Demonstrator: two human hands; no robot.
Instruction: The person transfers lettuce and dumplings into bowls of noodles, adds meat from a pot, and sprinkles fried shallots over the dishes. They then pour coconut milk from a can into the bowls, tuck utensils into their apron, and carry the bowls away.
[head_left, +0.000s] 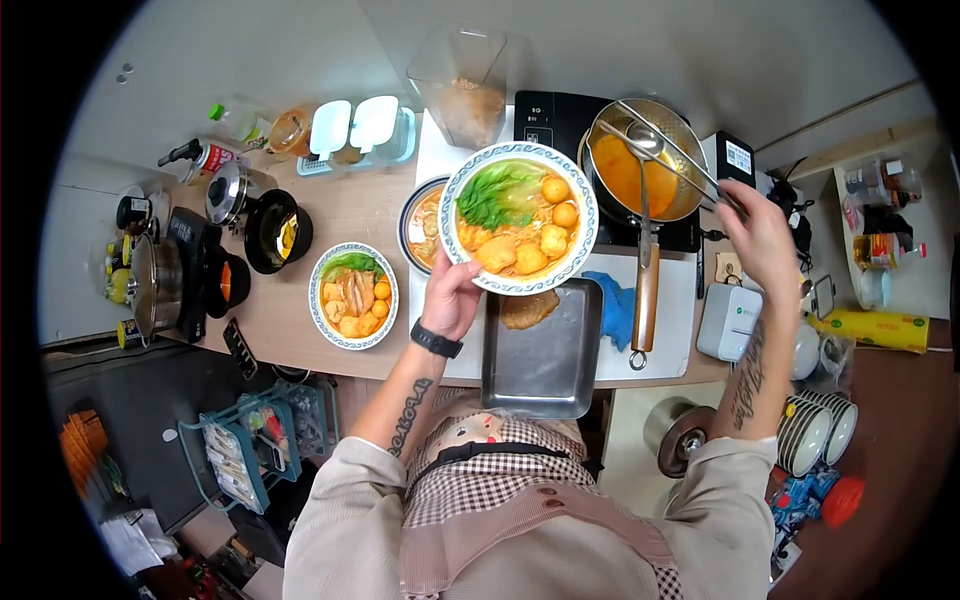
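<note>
Fingers of the left hand (450, 300) clasp the rim of a noodle bowl (518, 215), held up above the bench (300, 215). Fingers of the right hand (760, 240) pinch metal chopsticks (670, 145) over the pan (640, 175) of orange broth. Tattooed script on both forearms is unreadable. A black box (738, 155) bears a QR label.

A steel tray (545, 350) sits dead centre at the counter edge, with a blue cloth (612, 305) just beside it at two o'clock. At nine o'clock there's a filled noodle bowl (353, 296). Further out at ten are a black pot (275, 232) and a steel pot (155, 285). Up at twelve stands a clear tub (465, 75), with a white-lidded condiment box (355, 128) at eleven. Three o'clock has a white box (728, 322) and a yellow packet (870, 328), and stacked bowls (812, 432) are at four.
</note>
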